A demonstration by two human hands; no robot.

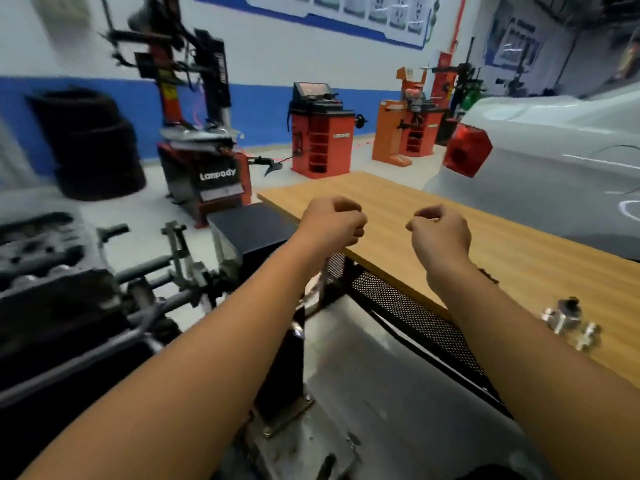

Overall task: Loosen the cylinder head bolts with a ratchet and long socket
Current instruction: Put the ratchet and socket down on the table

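Note:
Both my arms reach forward over the near corner of a wooden table (519, 251). My left hand (334, 221) is curled into a fist and holds nothing. My right hand (440, 230) is also curled, thumb against fingertips, with nothing in it. The dark engine block (45, 268) sits on a stand at the far left, blurred, well apart from both hands. Shiny metal sockets (569, 323) lie on the table by my right forearm. No ratchet is visible.
A black perforated frame (408, 317) runs under the table edge. A black box (256, 230) stands beyond my left hand. Further off are a tyre changer (204, 150), red and orange machines (322, 133), stacked tyres (93, 143) and a white car (561, 147).

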